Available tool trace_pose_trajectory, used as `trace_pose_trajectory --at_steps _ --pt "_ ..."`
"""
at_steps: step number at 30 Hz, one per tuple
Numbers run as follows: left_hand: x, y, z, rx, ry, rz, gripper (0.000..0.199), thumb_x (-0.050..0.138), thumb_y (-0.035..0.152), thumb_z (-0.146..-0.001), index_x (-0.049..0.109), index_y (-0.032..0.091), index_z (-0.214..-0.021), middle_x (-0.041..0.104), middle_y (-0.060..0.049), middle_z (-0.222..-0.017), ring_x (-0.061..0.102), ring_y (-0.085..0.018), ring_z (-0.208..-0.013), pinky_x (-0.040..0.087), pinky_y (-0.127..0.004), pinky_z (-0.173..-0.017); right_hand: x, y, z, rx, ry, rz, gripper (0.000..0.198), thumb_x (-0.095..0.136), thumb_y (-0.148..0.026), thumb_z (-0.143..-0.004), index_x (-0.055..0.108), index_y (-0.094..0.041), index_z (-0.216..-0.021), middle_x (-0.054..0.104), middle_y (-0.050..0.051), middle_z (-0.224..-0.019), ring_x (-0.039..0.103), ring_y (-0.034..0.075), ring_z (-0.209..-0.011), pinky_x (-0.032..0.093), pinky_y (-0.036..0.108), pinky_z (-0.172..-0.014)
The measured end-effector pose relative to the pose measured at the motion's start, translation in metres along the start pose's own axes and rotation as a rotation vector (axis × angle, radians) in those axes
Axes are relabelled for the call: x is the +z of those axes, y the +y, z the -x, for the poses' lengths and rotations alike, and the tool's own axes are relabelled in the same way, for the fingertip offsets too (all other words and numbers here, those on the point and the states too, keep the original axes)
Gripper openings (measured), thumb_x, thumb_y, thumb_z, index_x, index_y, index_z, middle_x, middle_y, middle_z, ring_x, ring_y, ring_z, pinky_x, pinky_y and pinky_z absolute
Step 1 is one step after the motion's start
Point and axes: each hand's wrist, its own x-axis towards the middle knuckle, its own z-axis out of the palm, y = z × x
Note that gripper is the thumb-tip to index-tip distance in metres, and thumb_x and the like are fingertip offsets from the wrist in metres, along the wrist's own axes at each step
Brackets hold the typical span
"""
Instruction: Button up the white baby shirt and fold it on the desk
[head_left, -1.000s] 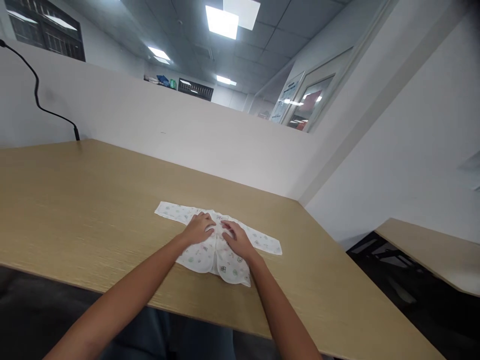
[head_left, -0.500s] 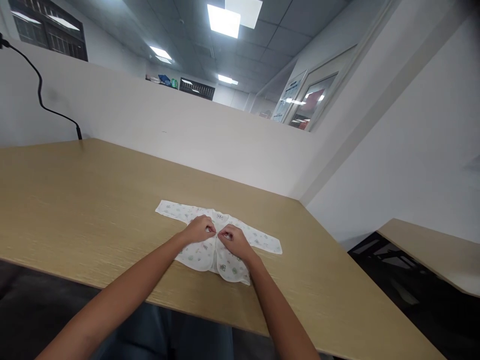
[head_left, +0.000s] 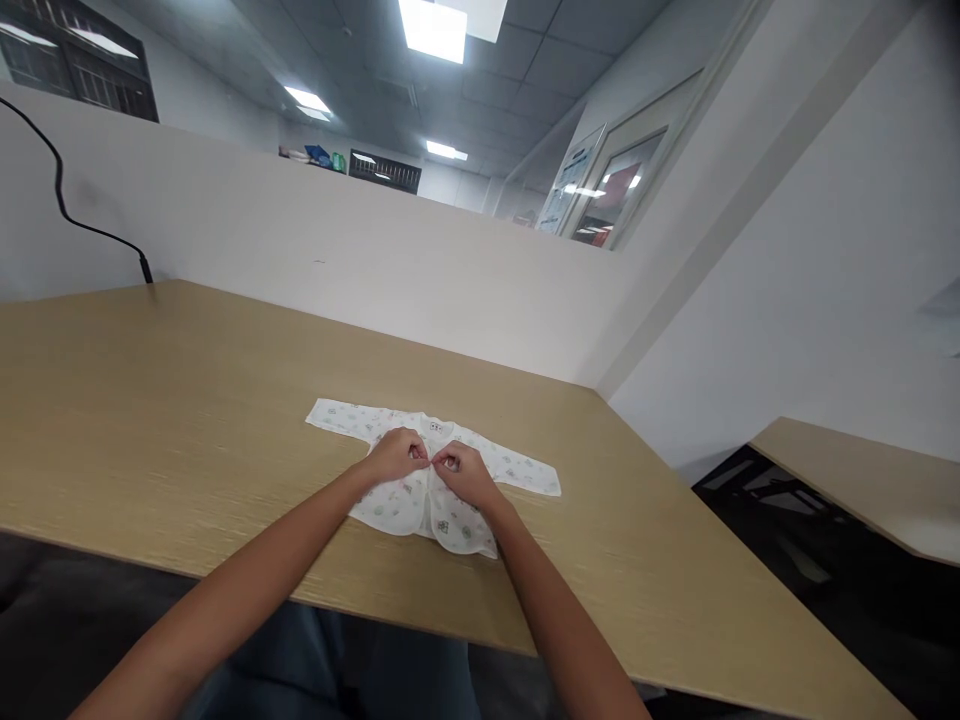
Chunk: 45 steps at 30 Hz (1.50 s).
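A small white baby jacket (head_left: 459, 530) with a faint print lies spread on the table, its sleeves stretched out to both sides and its neckline away from me. My left hand (head_left: 399, 455) pinches the left front edge of the jacket, a little below the neckline. Opposite it, my right hand (head_left: 461, 472) pinches the right front edge. The fingertips of both hands meet at the middle of the chest. Below them the two front panels part slightly towards the rounded hem. Any fastener between the fingers is hidden.
The wooden table (head_left: 187, 400) ends at a low white partition (head_left: 360, 260) at the back. A black cable (head_left: 97, 229) hangs down to the table at the far left. Another table (head_left: 862, 480) stands to the right, past a gap.
Both hands have come together, so the jacket's two front edges now meet at the chest. The whole view has shifted slightly.
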Motion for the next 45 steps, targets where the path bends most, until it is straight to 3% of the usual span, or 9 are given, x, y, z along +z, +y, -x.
trace_pose_trajectory --at_steps 13,30,36,45 --pt "0.002 -0.001 0.000 -0.036 -0.012 0.067 0.013 0.070 0.023 -0.076 0.081 0.019 -0.080 0.076 -0.003 -0.080 0.066 -0.017 -0.073 0.046 -0.025 -0.067 0.002 0.002 -0.001 0.033 0.016 0.043 0.010 0.065 -0.018 -0.079 0.075 -0.019 -0.077 0.068 0.003 -0.079 0.057 0.016 -0.071 0.044 0.028 -0.068" --pt "0.001 0.003 0.002 0.015 -0.006 0.061 0.017 0.065 0.017 -0.072 0.080 0.018 -0.079 0.073 -0.003 -0.079 0.063 -0.015 -0.071 0.043 -0.024 -0.065 0.019 0.010 0.000 0.002 0.064 0.132 0.008 0.061 -0.013 -0.073 0.059 -0.019 -0.076 0.062 0.001 -0.081 0.055 0.018 -0.079 0.040 0.029 -0.074" --pt "0.000 0.009 0.004 -0.014 0.011 0.030 0.021 0.066 0.033 -0.080 0.077 0.017 -0.071 0.069 -0.002 -0.068 0.059 -0.015 -0.066 0.040 -0.025 -0.063 0.019 0.012 -0.001 -0.031 0.053 0.136 0.006 0.062 -0.015 -0.077 0.058 -0.020 -0.077 0.061 0.001 -0.080 0.053 0.018 -0.078 0.039 0.030 -0.073" --pt "-0.002 0.009 0.003 0.039 -0.001 0.006 0.014 0.064 0.023 -0.075 0.078 0.018 -0.075 0.069 -0.001 -0.072 0.058 -0.014 -0.068 0.039 -0.025 -0.063 0.016 0.012 0.000 -0.054 0.037 0.091 0.009 0.061 -0.012 -0.074 0.060 -0.019 -0.079 0.062 0.001 -0.083 0.053 0.018 -0.080 0.039 0.030 -0.075"
